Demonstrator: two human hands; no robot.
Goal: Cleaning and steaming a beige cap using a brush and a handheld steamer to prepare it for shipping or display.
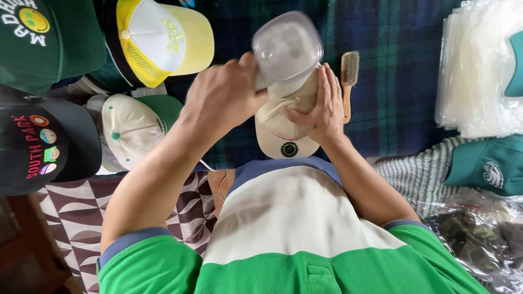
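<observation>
My left hand (223, 95) grips a clear dome-shaped plastic insert (287, 48) and holds it against the crown of a beige cap (283, 128). My right hand (321, 106) holds the beige cap from its right side, fingers spread over the crown. The cap's brim points toward my chest and carries a small round dark sticker (289, 149). Both hands work just above a dark blue and green plaid cloth (392, 65).
A wooden brush (348, 81) lies right of the cap. Several caps lie at left: yellow-white (163, 38), dark green (43, 43), black (43, 147), cream-green (136, 125). A stack of clear bags (479, 76) and a teal cap (490, 166) are at right.
</observation>
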